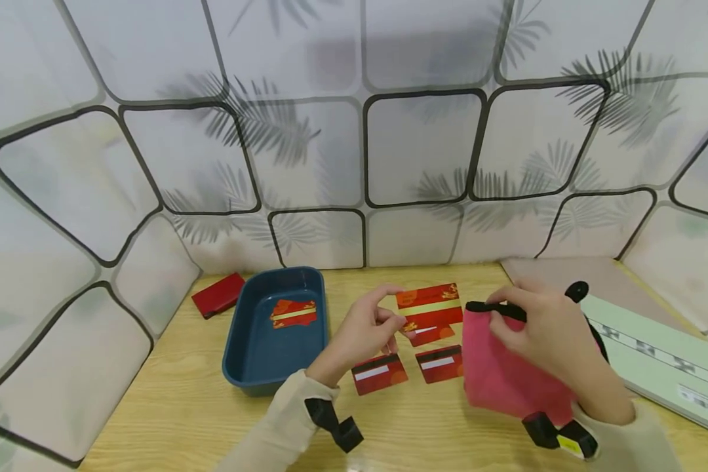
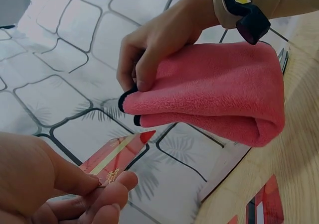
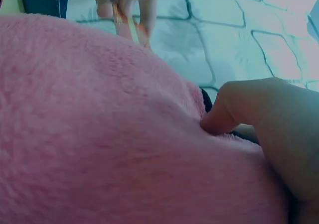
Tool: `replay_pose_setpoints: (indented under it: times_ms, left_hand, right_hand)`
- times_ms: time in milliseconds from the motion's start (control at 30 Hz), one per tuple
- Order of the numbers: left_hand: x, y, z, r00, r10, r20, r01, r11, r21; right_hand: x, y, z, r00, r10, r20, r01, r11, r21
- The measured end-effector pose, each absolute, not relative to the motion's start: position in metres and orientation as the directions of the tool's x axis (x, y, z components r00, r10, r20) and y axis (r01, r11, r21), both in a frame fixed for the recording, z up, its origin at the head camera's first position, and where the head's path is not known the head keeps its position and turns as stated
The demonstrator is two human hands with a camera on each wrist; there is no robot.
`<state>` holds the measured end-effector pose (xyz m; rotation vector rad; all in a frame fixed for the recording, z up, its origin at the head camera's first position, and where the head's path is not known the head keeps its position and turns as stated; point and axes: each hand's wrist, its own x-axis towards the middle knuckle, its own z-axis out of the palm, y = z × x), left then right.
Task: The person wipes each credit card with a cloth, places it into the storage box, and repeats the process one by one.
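Observation:
My left hand [image 1: 368,328] pinches a red card [image 1: 429,307] with a pale gold stripe between thumb and fingers, holding it above the table. Beside it, my right hand [image 1: 539,328] grips the black-edged rim of a folded pink cloth [image 1: 501,377], thumb pressing into the pile. The cloth hangs from that hand in the left wrist view, close to the card but apart from it. Below the hands lie two red cards, a left one [image 1: 389,382] and a right one [image 1: 441,371], with dark stripes upward. A third card [image 1: 432,336] is partly hidden behind the held one.
A blue basin [image 1: 231,367] stands left of the hands, with several overlapping red cards [image 1: 294,314] inside. Behind it lies a dark red wallet-like item [image 1: 218,295]. To the right is a flat pale green box [image 1: 655,357]. Patterned fabric [image 1: 425,151] encloses the wooden table [image 1: 171,393].

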<state>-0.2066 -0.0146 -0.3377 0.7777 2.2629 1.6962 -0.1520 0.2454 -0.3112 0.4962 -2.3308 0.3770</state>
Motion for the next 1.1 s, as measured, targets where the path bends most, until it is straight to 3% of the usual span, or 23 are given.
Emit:
replay_pose_setpoints:
  times_ms: [200,400,500,633,833,1100]
  left_hand:
    - [-0.206,-0.016,-0.341,-0.839,0.528,0.133,0.286,0.219,0.933]
    - [-0.202,-0.014,-0.343,-0.815,0.566,0.126,0.302,0.228,0.926]
    - [-0.199,-0.011,-0.343,-0.797,0.597,0.097,0.281,0.223,0.933]
    - [-0.194,-0.006,-0.344,-0.766,0.638,0.073,0.277,0.226,0.934]
    - [-0.190,0.004,-0.345,-0.731,0.670,0.130,0.361,0.218,0.907]
    - [-0.190,0.006,-0.347,-0.739,0.640,0.212,0.490,0.294,0.820]
  right_hand:
    - [-0.148,0.229,-0.311,-0.661,-0.349,0.664,-0.572,0.807,-0.145]
    - [-0.152,0.215,-0.316,-0.528,-0.433,0.731,-0.748,0.644,-0.158]
    - [-0.153,0.210,-0.317,-0.499,-0.445,0.743,-0.780,0.604,-0.163]
    - [-0.152,0.208,-0.320,-0.549,-0.439,0.711,-0.741,0.648,-0.173]
    - [-0.150,0.212,-0.323,-0.638,-0.382,0.669,-0.637,0.749,-0.180]
    - [-0.154,0.217,-0.324,-0.668,-0.351,0.656,-0.601,0.775,-0.198]
